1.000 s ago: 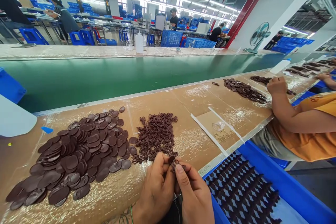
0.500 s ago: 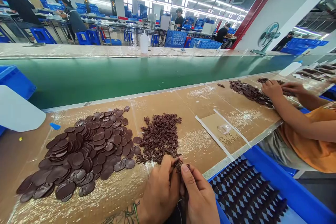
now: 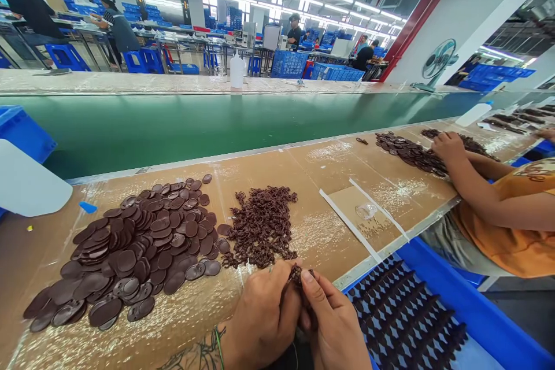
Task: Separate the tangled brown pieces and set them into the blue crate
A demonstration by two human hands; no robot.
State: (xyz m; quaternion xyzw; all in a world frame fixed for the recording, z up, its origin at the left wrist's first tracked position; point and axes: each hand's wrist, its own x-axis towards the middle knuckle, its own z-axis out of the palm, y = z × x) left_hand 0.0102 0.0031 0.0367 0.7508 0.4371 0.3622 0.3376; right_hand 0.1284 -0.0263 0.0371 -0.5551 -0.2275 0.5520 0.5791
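At the table's near edge my left hand [image 3: 266, 309] and my right hand [image 3: 336, 321] meet, fingertips pinched round a small dark brown curly piece [image 3: 296, 273]. Fingers cover most of it, so its full shape is hidden. Just beyond my hands lies a heap of small dark brown curly pieces [image 3: 262, 225]. To the left spreads a larger pile of flat, shiny brown oval discs [image 3: 160, 237], some with small holes. A green cord circles my left wrist.
At the lower right sits a blue tray [image 3: 498, 306] with rows of dark brown pieces. A green conveyor belt [image 3: 195, 121] runs behind the cardboard-covered table [image 3: 312, 153]. Taped strips [image 3: 347, 222] mark the tabletop. A co-worker's arm [image 3: 481, 191] reaches over more brown pieces.
My hands stay together at the same spot, with the fingers slightly shifted and the left hand turned a little. More of the curly piece shows between the fingertips. The view has shifted slightly.
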